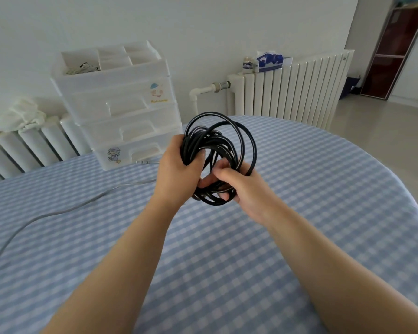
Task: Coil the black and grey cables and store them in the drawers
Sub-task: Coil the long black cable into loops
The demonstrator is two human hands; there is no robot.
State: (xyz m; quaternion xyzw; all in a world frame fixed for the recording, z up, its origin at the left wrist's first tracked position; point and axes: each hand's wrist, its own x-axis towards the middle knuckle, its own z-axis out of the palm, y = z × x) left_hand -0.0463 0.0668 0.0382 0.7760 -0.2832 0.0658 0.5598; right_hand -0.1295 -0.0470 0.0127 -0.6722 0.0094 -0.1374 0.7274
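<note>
Checked tablecloth (299,189): black cable (227,141) coiled, gripped above it by left hand (176,172) and right hand (241,189) — grey cable (58,212) lies uncoiled; drawers (121,112) closed — storing pending

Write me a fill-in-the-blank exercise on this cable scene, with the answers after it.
1. Both hands, the left hand and the right hand, hold the coiled ____ cable.
2. The grey cable lies uncoiled on the checked ____.
3. The white drawer unit stands on the table's far ____ side.

Answers: black; tablecloth; left
</note>
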